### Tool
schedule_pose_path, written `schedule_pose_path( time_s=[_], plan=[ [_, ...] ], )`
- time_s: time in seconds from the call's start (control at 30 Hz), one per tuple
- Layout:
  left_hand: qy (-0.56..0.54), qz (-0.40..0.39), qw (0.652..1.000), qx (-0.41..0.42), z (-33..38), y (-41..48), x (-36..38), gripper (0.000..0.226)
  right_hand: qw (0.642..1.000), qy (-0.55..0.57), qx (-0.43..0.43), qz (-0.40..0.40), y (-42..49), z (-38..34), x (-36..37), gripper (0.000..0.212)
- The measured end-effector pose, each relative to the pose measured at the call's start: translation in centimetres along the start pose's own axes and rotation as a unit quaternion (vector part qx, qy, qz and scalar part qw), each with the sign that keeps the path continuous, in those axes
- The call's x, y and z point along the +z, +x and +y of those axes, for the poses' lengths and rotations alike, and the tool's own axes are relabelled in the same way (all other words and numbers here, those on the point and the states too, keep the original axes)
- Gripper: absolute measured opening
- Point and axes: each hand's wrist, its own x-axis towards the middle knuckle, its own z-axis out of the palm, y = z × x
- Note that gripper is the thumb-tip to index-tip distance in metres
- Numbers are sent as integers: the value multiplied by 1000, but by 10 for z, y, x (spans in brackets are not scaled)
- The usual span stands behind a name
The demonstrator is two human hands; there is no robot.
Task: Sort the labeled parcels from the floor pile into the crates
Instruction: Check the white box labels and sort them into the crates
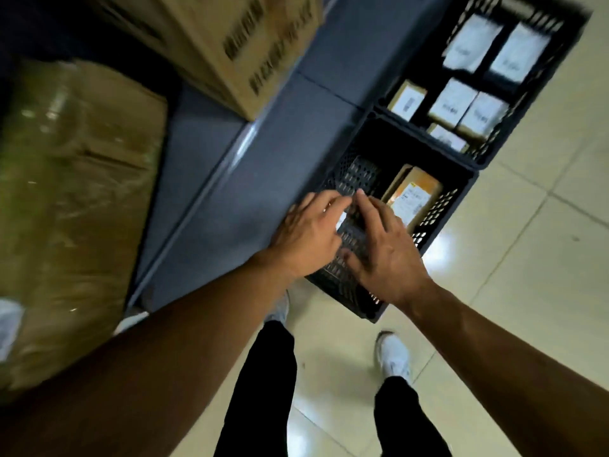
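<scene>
Head view: both hands are over the near-left wall of the near crate (438, 209). The left hand (306, 232) has its fingers straight and close together. The right hand (385, 245) has its fingers spread and holds nothing. A small white patch (341, 222) shows between them; I cannot tell what it is. One brown labeled parcel (412, 196) lies in the near crate by its right wall. The far crate (514, 120), touching it, holds several labeled parcels (471, 44). Both stand on the tiled floor (527, 291) beside a grey platform (263, 159) carrying cardboard boxes (230, 44).
</scene>
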Motion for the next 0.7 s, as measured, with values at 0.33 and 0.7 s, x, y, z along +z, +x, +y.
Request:
schedule_pose_path(
  time_s=[0.33,0.7],
  plan=[
    [-80,164,980,-77,202,-186,-191,59,975,-23,-218,18,-180,-140,-260,77],
    [-19,342,930,-134,300,-428,-335,57,891,58,-450,13,-317,-338,-315,52]
  ],
)
